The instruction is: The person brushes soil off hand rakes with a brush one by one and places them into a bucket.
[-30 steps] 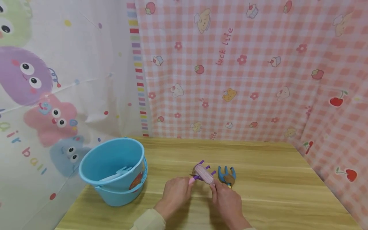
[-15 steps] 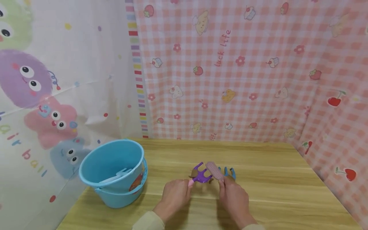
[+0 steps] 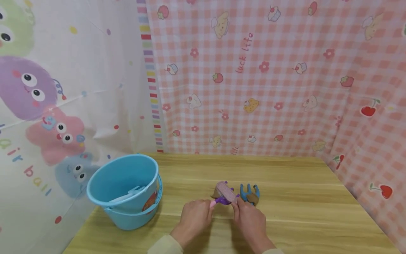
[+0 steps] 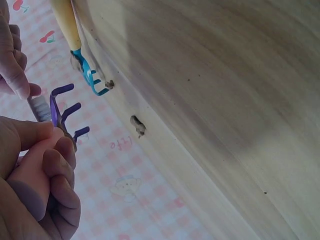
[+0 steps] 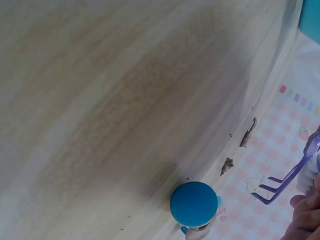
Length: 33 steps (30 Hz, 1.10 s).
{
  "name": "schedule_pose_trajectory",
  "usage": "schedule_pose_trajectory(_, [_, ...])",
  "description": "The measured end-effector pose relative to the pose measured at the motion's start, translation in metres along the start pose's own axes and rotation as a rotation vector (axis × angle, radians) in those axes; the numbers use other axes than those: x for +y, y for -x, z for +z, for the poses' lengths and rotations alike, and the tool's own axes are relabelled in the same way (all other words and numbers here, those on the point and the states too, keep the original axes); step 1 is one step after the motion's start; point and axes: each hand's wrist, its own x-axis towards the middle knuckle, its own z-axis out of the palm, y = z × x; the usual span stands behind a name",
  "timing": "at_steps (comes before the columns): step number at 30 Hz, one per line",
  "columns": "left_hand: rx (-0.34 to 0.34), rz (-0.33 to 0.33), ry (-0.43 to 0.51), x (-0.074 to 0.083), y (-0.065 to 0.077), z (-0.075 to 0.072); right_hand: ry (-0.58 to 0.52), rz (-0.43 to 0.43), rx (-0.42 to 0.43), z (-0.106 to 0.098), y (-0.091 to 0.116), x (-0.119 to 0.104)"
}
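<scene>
While the left hand is wrapped around the pink handle of a purple rake, the right hand pinches a brush by its near end. The two hands are apart from each other, one on each side of these tools, near the middle of the worktop. In the head view the brush slants across the rake's prongs, its pale pink, dotted back facing up and its tip pointing far and left. The wrist views show white bristles right beside the purple metal; whether they touch all along cannot be told. The rake is held clear of the worktop, prongs pointing away from the left hand.

Just right of the purple rake, a blue rake lies on the worktop, prongs to the far side; its yellow handle ends in a round blue cap. A brown clump sits at its prongs, and another clump lies to the left, with small dark crumbs around.

On the left of the worktop stands a light blue bucket, upright, its handle down on the right and near side. Inside it leans a pale blue fork. A white printed cloth hangs on the left, and a pink checked cloth hangs along the far and right sides.
</scene>
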Motion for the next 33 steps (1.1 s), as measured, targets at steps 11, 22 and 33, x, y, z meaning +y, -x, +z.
schedule_pose_trajectory(11, [0.008, -0.006, 0.028, 0.000, 0.002, 0.002, -0.003, 0.079, -0.062, -0.002, -0.005, 0.011])
schedule_pose_trajectory(22, [0.022, -0.018, 0.038, -0.007, -0.005, -0.004, 0.014, -0.156, 0.137, 0.001, 0.000, -0.008])
schedule_pose_trajectory(33, [0.004, -0.034, 0.076, -0.007, -0.008, -0.007, 0.027, -0.066, 0.121, 0.003, 0.002, -0.008])
